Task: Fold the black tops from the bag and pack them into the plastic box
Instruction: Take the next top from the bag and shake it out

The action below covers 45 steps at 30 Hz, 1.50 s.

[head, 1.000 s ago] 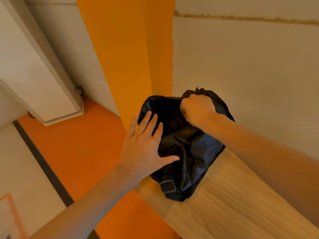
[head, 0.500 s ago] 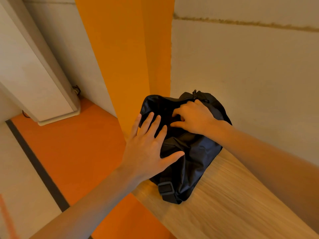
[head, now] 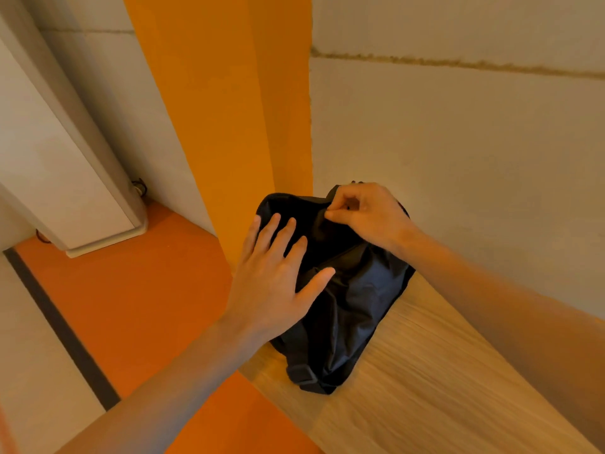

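the black bag sits on the wooden table, its long axis running away toward the wall. the left hand lies flat, fingers spread, on its near-left side. the right hand, nearer the far opening, pinches dark fabric there, possibly the rim.

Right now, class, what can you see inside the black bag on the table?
Only dark fabric shows at the mouth of the black bag, whose rim the right hand pinches. The left hand lies across it, and shadow hides any contents.
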{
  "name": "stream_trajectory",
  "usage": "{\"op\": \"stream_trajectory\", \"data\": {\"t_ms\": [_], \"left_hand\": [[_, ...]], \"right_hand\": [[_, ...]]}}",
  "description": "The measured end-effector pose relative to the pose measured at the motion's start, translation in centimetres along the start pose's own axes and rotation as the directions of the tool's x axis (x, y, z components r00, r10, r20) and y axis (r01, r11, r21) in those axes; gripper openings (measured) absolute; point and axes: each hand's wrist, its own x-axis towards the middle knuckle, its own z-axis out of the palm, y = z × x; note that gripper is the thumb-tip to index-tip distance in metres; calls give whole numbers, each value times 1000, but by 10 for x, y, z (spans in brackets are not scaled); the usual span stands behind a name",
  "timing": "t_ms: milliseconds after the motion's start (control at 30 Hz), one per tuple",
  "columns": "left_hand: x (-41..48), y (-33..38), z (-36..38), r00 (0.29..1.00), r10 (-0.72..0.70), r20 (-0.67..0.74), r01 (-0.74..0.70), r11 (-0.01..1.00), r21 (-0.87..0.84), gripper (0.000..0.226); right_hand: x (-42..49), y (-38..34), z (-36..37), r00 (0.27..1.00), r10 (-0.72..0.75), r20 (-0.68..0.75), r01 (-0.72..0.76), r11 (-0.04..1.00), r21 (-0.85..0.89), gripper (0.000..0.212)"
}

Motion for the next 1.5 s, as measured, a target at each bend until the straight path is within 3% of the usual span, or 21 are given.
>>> {"op": "stream_trajectory", "data": {"t_ms": [100, 167, 267, 367, 533, 667, 733, 833, 900, 967, 1000, 1100, 1167, 1233, 1300, 1333, 1400, 1500], "left_hand": [[35, 8, -13, 999, -37, 4, 37, 986, -163, 73], [62, 14, -15, 995, -93, 45, 103, 928, -359, 66], [94, 26, -21, 987, -104, 123, 160, 735, -659, 20], [116, 42, -39, 975, -121, 186, 222, 487, -845, 27], [144, 72, -109, 980, -196, -29, 11, 200, -980, 20], [166, 107, -168, 989, -8, -147, -139, 281, -950, 19], [176, 121, -192, 983, 148, -112, -145, 236, -961, 22], [182, 141, -225, 936, 349, -53, -127, 191, -973, 45], [186, 158, -242, 903, 428, -19, -35, 31, -999, 60], [188, 180, -260, 864, 503, 3, 104, -174, -979, 60], [188, 193, -269, 834, 551, 6, 157, -227, -961, 59], [189, 248, -289, 744, 668, -7, 183, -214, -960, 69], [188, 288, -300, 747, 664, -36, 193, -269, -944, 59], [190, 322, -310, 795, 604, -61, 241, -406, -881, 38], [195, 344, -317, 864, 501, -54, 241, -506, -828, 29], [198, 350, -319, 887, 460, -42, 221, -502, -836, 31], [200, 355, -320, 909, 416, -16, 193, -454, -870, 37], [199, 353, -311, 895, 447, 6, 237, -464, -853, 37]], "right_hand": [[-3, -27, -31, 994, 8, -108, 14, 981, 196, 9], [-2, -45, -55, 984, -33, -176, 81, 959, 270, 8], [2, -65, -89, 953, -81, -293, 159, 954, 255, 9], [1, -79, -128, 904, -81, -419, 195, 951, 238, 10], [-15, -103, -205, 792, 0, -611, 227, 928, 294, 11], [-43, -124, -259, 721, 23, -693, 279, 905, 320, 12], [-65, -137, -290, 692, 35, -721, 311, 887, 342, 12], [-104, -157, -340, 673, 19, -739, 352, 871, 343, 15], [-128, -167, -371, 673, 13, -739, 392, 841, 372, 15], [-146, -175, -399, 697, 8, -717, 411, 815, 409, 14], [-153, -179, -410, 715, -10, -699, 399, 827, 396, 13], [-164, -191, -430, 787, -82, -611, 317, 904, 286, 15], [-168, -195, -433, 839, -78, -538, 233, 946, 226, 16], [-172, -192, -435, 862, -67, -503, 157, 978, 139, 13], [-185, -182, -437, 833, -33, -553, 51, 999, 16, 6], [-197, -177, -436, 800, 4, -600, -35, 999, -40, 7], [-224, -167, -427, 745, 145, -651, -269, 958, -95, 26], [-269, -139, -398, 687, 465, -558, -589, 806, -54, 67]]}}
